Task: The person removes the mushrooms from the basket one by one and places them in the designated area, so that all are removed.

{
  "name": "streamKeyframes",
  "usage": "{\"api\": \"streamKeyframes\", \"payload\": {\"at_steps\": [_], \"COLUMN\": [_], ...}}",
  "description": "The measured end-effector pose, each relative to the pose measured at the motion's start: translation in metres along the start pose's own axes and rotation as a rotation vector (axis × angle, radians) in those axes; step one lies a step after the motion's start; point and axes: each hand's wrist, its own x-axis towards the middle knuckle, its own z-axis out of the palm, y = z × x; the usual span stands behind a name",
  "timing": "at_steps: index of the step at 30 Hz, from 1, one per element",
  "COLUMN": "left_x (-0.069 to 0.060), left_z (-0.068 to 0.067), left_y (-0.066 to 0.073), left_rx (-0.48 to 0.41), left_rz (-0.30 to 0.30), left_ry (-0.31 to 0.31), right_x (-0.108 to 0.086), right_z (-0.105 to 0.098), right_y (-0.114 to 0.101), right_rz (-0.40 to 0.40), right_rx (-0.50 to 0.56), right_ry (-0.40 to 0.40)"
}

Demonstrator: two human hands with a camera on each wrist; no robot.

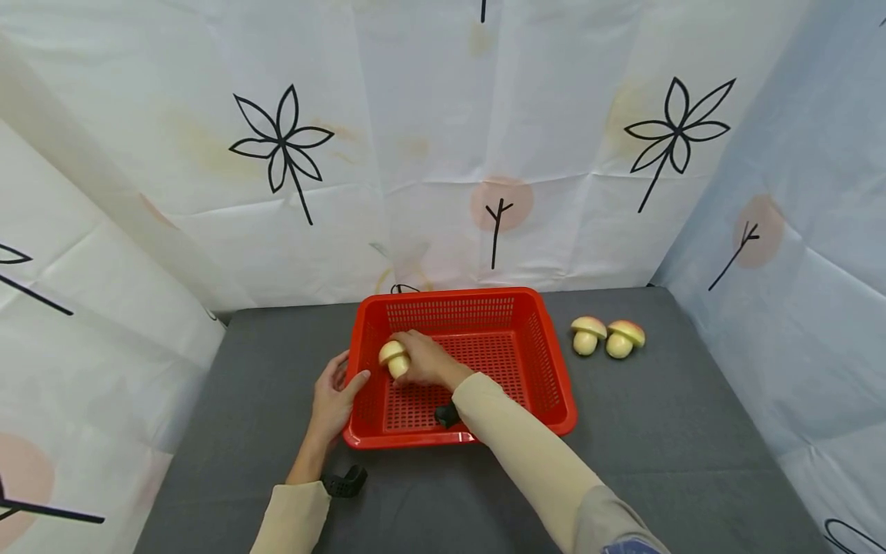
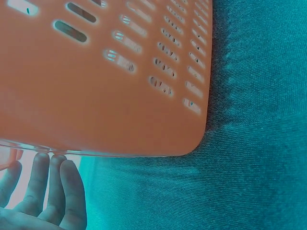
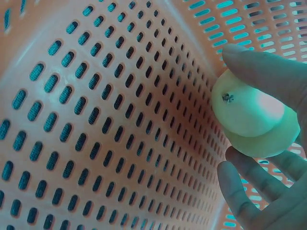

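Observation:
A red perforated plastic basket [image 1: 547,362] stands on the grey cloth. Inside it, near the left wall, my right hand [image 1: 425,362] grips a toy mushroom [image 1: 396,358] with a pale stem and yellowish cap. In the right wrist view, thumb and fingers lie on either side of this mushroom [image 3: 254,108], its rounded stem end showing. My left hand [image 1: 332,400] holds the basket's left rim, thumb over the edge and fingers outside. Those fingertips [image 2: 72,172] touch the basket's outer side in the left wrist view.
Right of the basket are two more toy mushrooms [image 1: 587,335] [image 1: 624,338] with reddish-yellow caps, side by side. White printed cloth [image 1: 443,138] hangs behind and at both sides of the grey tabletop [image 1: 664,454]. A black strap [image 1: 344,482] circles the left wrist.

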Motion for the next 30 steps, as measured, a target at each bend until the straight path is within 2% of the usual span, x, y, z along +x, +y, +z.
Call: {"api": "streamKeyframes", "payload": {"at_steps": [14,22,30], "left_x": [-0.001,-0.001,0.0], "left_z": [0.0,0.001,0.001], "left_y": [0.0,-0.001,-0.001], "left_rx": [-0.004,0.002,0.0], "left_rz": [0.004,0.012,0.021], "left_ry": [-0.004,0.006,0.006], "right_x": [-0.019,-0.033,-0.047], "right_z": [-0.026,-0.043,-0.054], "right_y": [-0.006,-0.015,-0.019], "right_rz": [-0.047,-0.08,-0.122], "right_rx": [0.182,0.207,0.186], "right_ry": [0.058,0.094,0.14]}}
